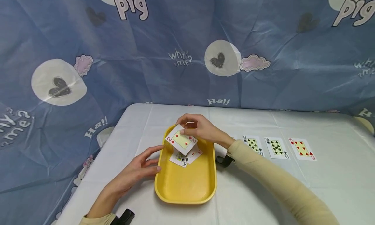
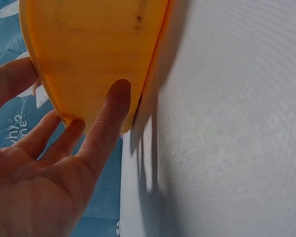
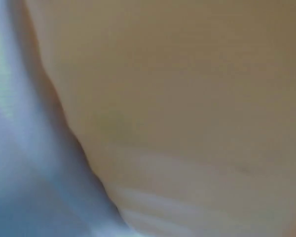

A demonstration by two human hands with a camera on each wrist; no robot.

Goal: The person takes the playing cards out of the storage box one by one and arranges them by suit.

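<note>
My right hand (image 1: 200,128) pinches a two of diamonds playing card (image 1: 179,141) above the far end of a yellow tray (image 1: 187,199). Under that card, partly covered by it, a black king (image 1: 180,160) and another card marked K in red (image 1: 197,154) lie inside the tray. On the tray's left side, my left hand (image 1: 135,169) touches the rim and outer wall with spread fingers. The left wrist view shows those fingertips (image 2: 120,90) against the tray's outer wall (image 2: 93,54). A blurred sleeve or skin surface fills most of the right wrist view.
Right of the tray, face up in a row on the white-covered table (image 1: 252,192), lie a black eight (image 1: 252,144), a nine of clubs (image 1: 276,148) and a six of hearts (image 1: 302,149). A blue printed cloth (image 1: 181,85) hangs behind the table.
</note>
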